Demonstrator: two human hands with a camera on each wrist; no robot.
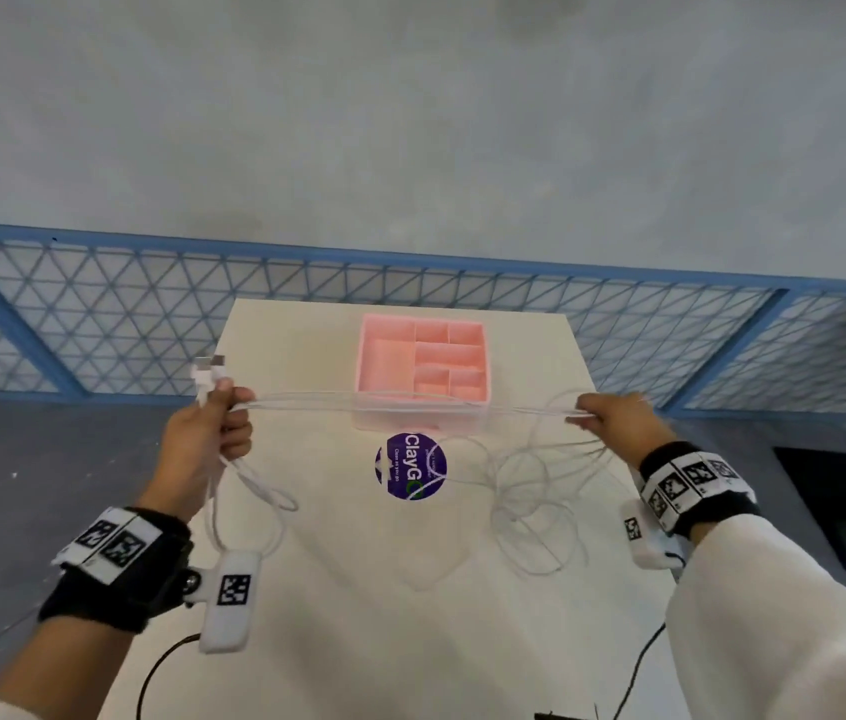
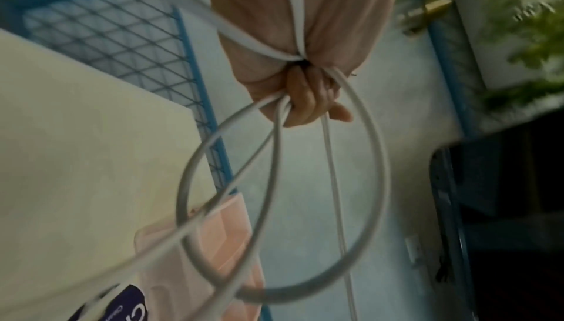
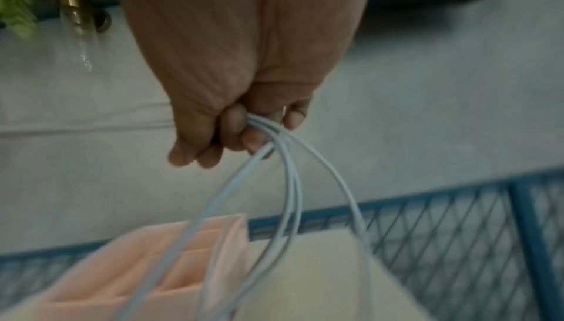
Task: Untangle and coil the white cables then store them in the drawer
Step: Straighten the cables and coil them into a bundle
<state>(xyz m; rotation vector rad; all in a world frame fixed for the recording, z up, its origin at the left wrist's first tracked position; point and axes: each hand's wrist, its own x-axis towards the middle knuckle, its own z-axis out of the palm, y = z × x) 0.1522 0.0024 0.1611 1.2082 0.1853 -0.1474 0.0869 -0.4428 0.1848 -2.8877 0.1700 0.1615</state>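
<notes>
Several strands of white cable point(image 1: 400, 400) stretch taut between my two hands above the table. My left hand point(image 1: 218, 428) grips one bundle, with white plugs point(image 1: 209, 370) sticking up above the fist and a loop point(image 2: 284, 205) hanging below it. My right hand point(image 1: 613, 423) grips the other ends, and loose tangled loops point(image 1: 540, 491) droop from it onto the table; its curled fingers point(image 3: 235, 128) hold several strands point(image 3: 290, 181). The pink drawer organiser point(image 1: 423, 363) with several open compartments sits at the table's far end, beyond the stretched cables.
The cream table point(image 1: 384, 615) carries a round purple sticker point(image 1: 410, 466) in front of the organiser. A blue mesh railing point(image 1: 99, 309) runs behind the table. Black wires point(image 1: 161, 667) trail from the wrist cameras near the front edge. Dark floor lies on both sides.
</notes>
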